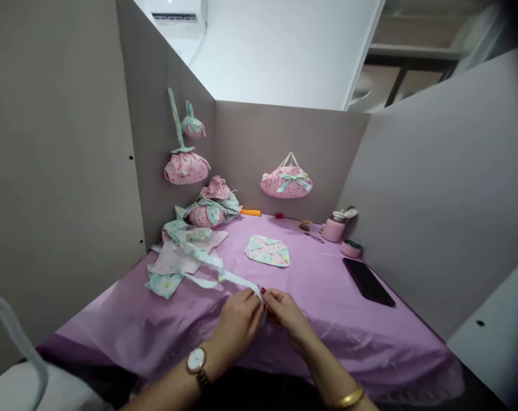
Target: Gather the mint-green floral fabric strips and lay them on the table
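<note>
Fingertips (262, 301) of left hand (237, 322) and right hand (290, 317) pinched fabric strip (216, 268) end | strip trailed to scrap pile (177, 257) — best kept taut, flat, untwisted.

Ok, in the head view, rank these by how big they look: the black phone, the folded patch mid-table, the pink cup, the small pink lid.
1. black phone, though it lies nearer the camera, so its lead is unsure
2. folded patch, looking close to the phone
3. pink cup
4. small pink lid
</note>
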Demonstrator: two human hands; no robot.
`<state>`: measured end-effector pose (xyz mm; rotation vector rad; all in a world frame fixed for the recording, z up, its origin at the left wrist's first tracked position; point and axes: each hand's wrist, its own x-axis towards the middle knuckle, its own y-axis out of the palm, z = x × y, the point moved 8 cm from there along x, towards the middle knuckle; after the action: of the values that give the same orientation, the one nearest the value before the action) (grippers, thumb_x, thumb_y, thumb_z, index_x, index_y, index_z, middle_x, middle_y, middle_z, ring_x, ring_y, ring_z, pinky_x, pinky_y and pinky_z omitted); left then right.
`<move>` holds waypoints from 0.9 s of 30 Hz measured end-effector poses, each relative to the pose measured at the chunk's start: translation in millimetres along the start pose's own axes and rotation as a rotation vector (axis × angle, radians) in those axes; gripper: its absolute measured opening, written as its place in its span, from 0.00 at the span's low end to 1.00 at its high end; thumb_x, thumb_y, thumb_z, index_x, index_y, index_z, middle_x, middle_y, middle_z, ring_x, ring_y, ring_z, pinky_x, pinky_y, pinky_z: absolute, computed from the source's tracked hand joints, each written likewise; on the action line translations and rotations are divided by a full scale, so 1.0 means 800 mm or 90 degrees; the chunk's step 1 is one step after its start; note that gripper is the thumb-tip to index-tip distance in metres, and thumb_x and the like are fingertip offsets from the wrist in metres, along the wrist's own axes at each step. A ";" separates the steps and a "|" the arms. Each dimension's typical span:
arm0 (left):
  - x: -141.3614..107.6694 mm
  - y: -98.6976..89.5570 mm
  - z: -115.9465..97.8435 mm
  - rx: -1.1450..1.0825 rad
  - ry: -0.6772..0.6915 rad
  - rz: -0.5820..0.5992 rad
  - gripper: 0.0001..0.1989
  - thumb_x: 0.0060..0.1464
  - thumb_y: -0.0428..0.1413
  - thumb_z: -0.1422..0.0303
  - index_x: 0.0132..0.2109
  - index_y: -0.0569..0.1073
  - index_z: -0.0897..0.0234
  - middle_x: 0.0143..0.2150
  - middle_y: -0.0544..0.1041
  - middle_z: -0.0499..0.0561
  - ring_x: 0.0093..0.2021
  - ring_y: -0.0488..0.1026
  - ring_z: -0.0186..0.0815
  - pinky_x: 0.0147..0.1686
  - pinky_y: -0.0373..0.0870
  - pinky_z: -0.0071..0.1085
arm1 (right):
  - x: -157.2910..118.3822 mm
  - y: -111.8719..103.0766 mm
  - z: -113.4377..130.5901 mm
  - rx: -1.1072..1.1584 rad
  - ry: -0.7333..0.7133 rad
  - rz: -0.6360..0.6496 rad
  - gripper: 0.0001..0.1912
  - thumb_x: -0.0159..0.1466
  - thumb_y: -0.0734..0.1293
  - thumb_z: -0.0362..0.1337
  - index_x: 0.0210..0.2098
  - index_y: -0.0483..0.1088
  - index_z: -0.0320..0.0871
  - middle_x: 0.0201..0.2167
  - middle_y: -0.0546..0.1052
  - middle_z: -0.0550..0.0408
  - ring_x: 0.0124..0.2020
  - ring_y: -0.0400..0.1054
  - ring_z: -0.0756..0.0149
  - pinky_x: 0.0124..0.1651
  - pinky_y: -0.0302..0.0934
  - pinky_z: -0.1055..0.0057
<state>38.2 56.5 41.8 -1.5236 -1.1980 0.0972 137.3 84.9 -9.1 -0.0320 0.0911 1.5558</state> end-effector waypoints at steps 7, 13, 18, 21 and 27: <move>-0.025 0.017 -0.019 -0.051 0.075 0.035 0.11 0.53 0.51 0.71 0.45 0.68 0.58 0.51 0.69 0.52 0.48 0.68 0.36 0.47 0.67 0.30 | -0.031 -0.040 -0.023 0.052 0.028 -0.045 0.20 0.44 0.72 0.48 0.21 0.63 0.40 0.12 0.59 0.66 0.12 0.47 0.79 0.15 0.39 0.79; -0.014 -0.025 0.097 0.051 -0.103 -0.094 0.19 0.55 0.48 0.68 0.53 0.62 0.69 0.57 0.60 0.66 0.57 0.56 0.52 0.54 0.53 0.51 | -0.047 -0.103 -0.014 0.076 -0.015 -0.158 0.21 0.44 0.71 0.50 0.22 0.60 0.42 0.11 0.51 0.70 0.10 0.40 0.81 0.13 0.34 0.80; -0.025 -0.067 0.157 0.074 -0.201 -0.130 0.12 0.52 0.50 0.68 0.44 0.70 0.67 0.46 0.71 0.63 0.49 0.65 0.53 0.48 0.59 0.49 | -0.049 -0.155 0.011 0.076 -0.079 -0.276 0.22 0.42 0.70 0.51 0.24 0.61 0.43 0.11 0.50 0.71 0.10 0.41 0.80 0.12 0.35 0.80; -0.034 -0.081 0.158 0.032 -0.220 -0.127 0.08 0.52 0.48 0.69 0.32 0.72 0.62 0.32 0.75 0.55 0.38 0.70 0.46 0.42 0.63 0.41 | -0.046 -0.182 0.020 0.043 -0.104 -0.326 0.21 0.42 0.70 0.51 0.24 0.61 0.43 0.11 0.51 0.70 0.10 0.42 0.79 0.13 0.35 0.79; -0.034 -0.062 0.088 -0.165 -0.196 -0.117 0.09 0.57 0.45 0.68 0.35 0.69 0.62 0.30 0.75 0.50 0.31 0.72 0.37 0.32 0.65 0.29 | -0.053 -0.188 0.032 -0.050 -0.170 -0.386 0.22 0.45 0.71 0.45 0.35 0.66 0.41 0.16 0.60 0.65 0.17 0.52 0.74 0.19 0.45 0.77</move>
<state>-49.1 77.9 40.7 -1.6530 -1.6428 0.0569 287.8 42.5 14.1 0.0806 -0.1788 0.9451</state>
